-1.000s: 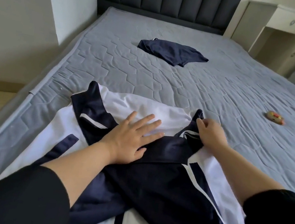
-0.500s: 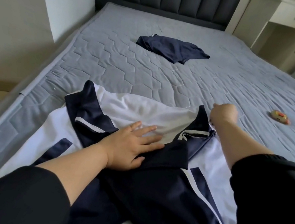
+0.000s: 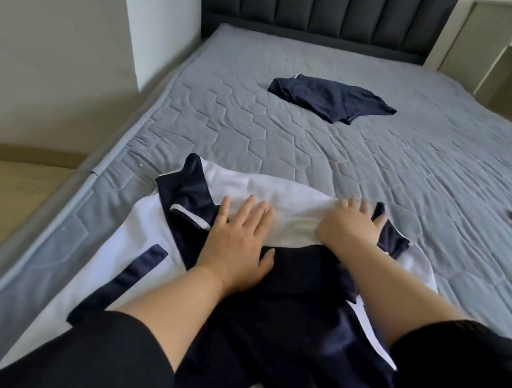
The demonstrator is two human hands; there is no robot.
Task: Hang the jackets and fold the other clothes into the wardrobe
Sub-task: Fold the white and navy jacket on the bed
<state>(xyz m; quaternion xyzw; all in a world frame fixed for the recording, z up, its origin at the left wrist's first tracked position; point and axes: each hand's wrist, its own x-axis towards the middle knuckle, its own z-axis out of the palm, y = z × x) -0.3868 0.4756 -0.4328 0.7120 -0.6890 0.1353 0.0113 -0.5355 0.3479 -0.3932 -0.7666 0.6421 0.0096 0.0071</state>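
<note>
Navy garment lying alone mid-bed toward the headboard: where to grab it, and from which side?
Likely the near edge of the navy garment, pinched from above, coming from the foot of the bed. It lies low and crumpled on the mattress, so there is nothing to wrap round; the layered folds at its near corner face the person and no other thing touches it.

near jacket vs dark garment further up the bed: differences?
The jacket is navy with white panels; the far garment looks almost all navy. The jacket lies spread out; the far garment is a small crumpled heap. The left hand and right hand press on the jacket; the far garment lies untouched. Both rest on the grey mattress.
</note>
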